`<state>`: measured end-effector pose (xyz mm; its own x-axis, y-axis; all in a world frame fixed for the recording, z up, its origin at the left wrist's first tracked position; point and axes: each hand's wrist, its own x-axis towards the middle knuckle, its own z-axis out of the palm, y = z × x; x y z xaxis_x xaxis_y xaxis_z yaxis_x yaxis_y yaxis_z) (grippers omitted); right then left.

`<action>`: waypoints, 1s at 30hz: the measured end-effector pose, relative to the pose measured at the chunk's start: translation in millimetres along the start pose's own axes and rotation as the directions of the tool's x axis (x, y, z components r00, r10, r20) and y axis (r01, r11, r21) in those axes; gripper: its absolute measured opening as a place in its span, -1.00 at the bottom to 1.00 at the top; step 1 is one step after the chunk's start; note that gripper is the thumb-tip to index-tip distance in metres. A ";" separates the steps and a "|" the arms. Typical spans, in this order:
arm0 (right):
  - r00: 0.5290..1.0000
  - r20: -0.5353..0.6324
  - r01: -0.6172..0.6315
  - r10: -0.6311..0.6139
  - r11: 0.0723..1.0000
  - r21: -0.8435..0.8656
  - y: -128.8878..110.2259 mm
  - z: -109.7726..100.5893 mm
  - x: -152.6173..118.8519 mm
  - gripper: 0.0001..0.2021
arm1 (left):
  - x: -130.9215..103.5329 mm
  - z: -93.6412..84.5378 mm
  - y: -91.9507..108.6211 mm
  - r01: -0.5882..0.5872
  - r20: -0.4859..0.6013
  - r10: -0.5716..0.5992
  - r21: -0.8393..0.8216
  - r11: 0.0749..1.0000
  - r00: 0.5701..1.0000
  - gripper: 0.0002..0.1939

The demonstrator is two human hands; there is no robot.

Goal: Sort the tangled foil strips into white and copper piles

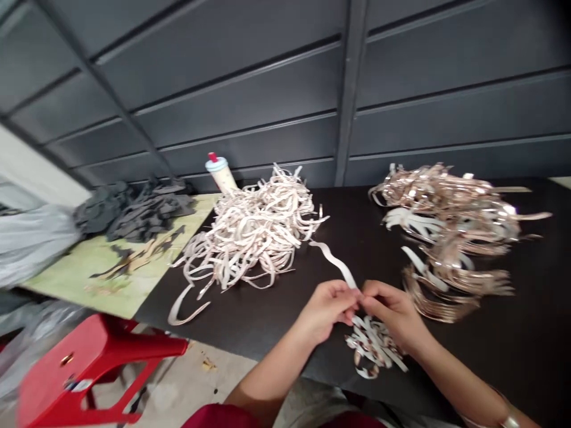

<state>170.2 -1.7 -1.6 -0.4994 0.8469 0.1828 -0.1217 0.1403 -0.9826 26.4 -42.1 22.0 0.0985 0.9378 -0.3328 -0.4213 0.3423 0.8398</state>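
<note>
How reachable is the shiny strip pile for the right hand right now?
Likely yes: the right hand is close beside the shiny strip pile, nothing visible between them. It seems to be pinching the white strip, though, so probably must let go first.

Left forearm (279, 368) angled toward 1 o'clock, right forearm (452, 370) toward 10 o'clock. Left hand (328, 308) and right hand (395, 310) both pinching, nearly meeting.

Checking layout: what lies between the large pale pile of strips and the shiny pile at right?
In the head view, dark tabletop; nearer the person, a pale strip reaches into that stretch from the left hand.
</note>
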 end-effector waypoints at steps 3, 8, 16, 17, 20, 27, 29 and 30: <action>1.000 -0.005 0.001 -0.001 0.998 0.063 -2.4 2.0 4.6 -0.70 | 7.4 -1.5 8.7 0.018 0.042 -0.018 -0.013 1.000 0.999 -0.62; 0.997 -0.030 0.070 -0.067 0.992 0.101 -3.1 0.3 6.6 -0.65 | 17.3 -0.4 17.6 0.201 0.223 -0.165 -0.147 0.969 0.961 -0.61; 0.966 0.039 0.257 -0.255 0.960 -0.112 -10.9 -8.8 10.6 -0.73 | 30.8 -9.7 22.0 0.260 0.331 -0.269 0.074 0.963 0.904 -0.61; 0.967 0.035 0.256 -0.254 0.957 -0.133 -10.2 -9.3 11.5 -0.73 | 32.1 -11.0 22.7 0.169 0.306 -0.214 0.168 0.971 0.928 -0.61; 0.975 -0.008 0.216 -0.222 0.954 -0.206 -6.1 -9.1 13.5 -0.71 | 32.9 -14.3 26.2 -0.135 0.262 0.000 0.499 0.856 0.965 -0.58; 0.991 0.025 0.132 -0.130 0.984 -0.117 -2.2 -4.0 13.7 -0.70 | 29.3 -24.9 30.6 -0.379 0.465 0.046 0.654 0.655 0.884 -0.59; 0.996 0.029 0.091 -0.089 0.993 -0.080 -1.6 -3.6 13.4 -0.67 | 30.0 -27.4 30.0 -0.382 0.480 0.037 0.648 0.659 0.877 -0.59; 0.997 0.032 0.075 -0.073 0.995 -0.063 -0.9 -3.7 13.3 -0.66 | 30.2 -28.0 29.9 -0.377 0.482 0.029 0.645 0.665 0.876 -0.60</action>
<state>166.8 11.3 1.6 -0.5168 0.8173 0.2548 -0.1044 0.2353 -0.9663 -8.4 -5.1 25.1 0.5082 0.8591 -0.0606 0.2645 -0.0887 0.9603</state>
